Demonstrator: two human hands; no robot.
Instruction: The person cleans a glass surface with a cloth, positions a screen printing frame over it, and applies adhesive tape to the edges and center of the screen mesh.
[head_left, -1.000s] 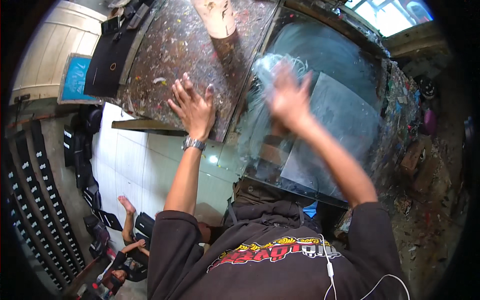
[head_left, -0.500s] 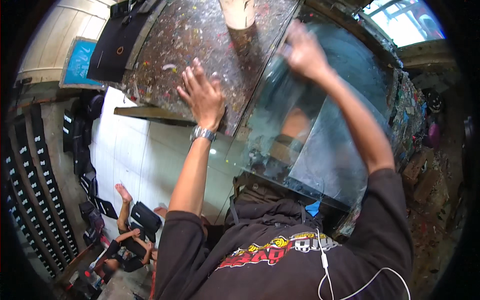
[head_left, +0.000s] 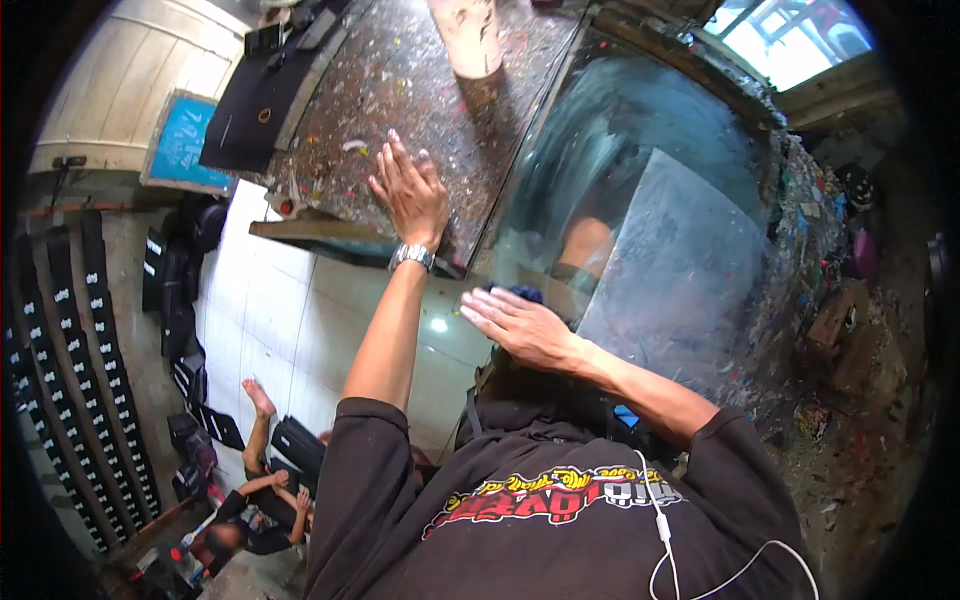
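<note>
My left hand (head_left: 410,195), wearing a metal watch, lies open with spread fingers on the paint-spattered board (head_left: 330,130). My right hand (head_left: 515,325) is over the lower left of a streaked glass sheet (head_left: 550,190), its fingers pressed on a dark cloth (head_left: 520,293) that is mostly hidden beneath them. A pale grey rectangular patch (head_left: 675,260) covers the glass's right part. A pale cylindrical object (head_left: 465,40) with dark marks stands on the board beyond my left hand.
A black sheet (head_left: 245,110) and blue framed panel (head_left: 190,140) are at upper left. Long black strips (head_left: 95,350) and a person (head_left: 265,520) on the tiled floor (head_left: 250,300) are at lower left. A cluttered, crusted edge (head_left: 805,230) borders the glass's right.
My right hand has swept from the upper glass down and left to its near edge. My left hand stays on the board. The white swirl of suds has thinned to streaks.
</note>
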